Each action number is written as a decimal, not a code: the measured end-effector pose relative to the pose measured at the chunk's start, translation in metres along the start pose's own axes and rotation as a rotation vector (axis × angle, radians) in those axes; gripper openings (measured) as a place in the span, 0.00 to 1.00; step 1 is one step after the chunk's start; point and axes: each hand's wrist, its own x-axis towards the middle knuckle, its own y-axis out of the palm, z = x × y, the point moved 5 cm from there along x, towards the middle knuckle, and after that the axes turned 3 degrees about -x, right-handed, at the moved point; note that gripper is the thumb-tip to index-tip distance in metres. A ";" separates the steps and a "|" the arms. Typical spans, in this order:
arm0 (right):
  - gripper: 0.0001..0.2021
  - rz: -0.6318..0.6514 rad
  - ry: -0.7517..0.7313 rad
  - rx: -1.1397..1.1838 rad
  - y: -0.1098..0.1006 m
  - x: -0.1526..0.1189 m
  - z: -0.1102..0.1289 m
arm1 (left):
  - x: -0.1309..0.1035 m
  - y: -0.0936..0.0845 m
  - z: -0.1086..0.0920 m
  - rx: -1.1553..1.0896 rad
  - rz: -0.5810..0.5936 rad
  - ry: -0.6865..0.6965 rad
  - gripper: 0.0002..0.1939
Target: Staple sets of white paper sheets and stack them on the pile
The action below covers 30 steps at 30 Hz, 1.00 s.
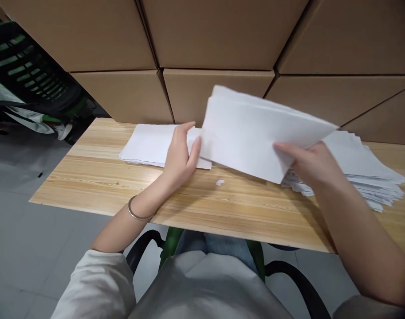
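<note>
Holding papers point(245, 135), tilted, above table point(222, 210) (wooden)

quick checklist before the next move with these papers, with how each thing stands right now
1. Right hand gripping the lifted sheets: ok, thumb on top at their right end.
2. Left hand touching the lifted sheets: cannot tell; it is open at their left end.
3. Lifted sheets squared up: not ok, layers show offset along the top edge.
4. Left stack lying flat on the tabletop: ok.
5. Right pile neat: not ok, its edges are ragged.
6. Tabletop free of scraps: not ok, small white scraps lie between the stack and pile.
</note>
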 end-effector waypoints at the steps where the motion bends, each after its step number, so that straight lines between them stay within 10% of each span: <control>1: 0.15 -0.049 -0.048 0.036 -0.011 0.003 0.000 | 0.002 0.002 0.012 0.052 0.038 -0.089 0.31; 5: 0.14 -0.115 -0.116 0.069 -0.030 0.013 -0.013 | 0.001 0.013 0.058 0.186 0.216 -0.343 0.45; 12: 0.14 -0.011 -0.196 0.081 -0.021 0.009 -0.017 | 0.006 -0.008 0.086 0.302 0.180 -0.400 0.45; 15: 0.16 0.019 -0.213 0.049 -0.020 0.006 -0.017 | 0.012 -0.013 0.076 0.330 0.213 -0.455 0.46; 22: 0.14 0.077 -0.209 -0.131 -0.019 -0.002 -0.019 | 0.010 0.018 0.017 -0.234 0.285 0.044 0.39; 30: 0.17 0.076 -0.135 -0.105 -0.007 -0.004 -0.022 | -0.004 0.043 0.011 -0.522 0.213 -0.014 0.23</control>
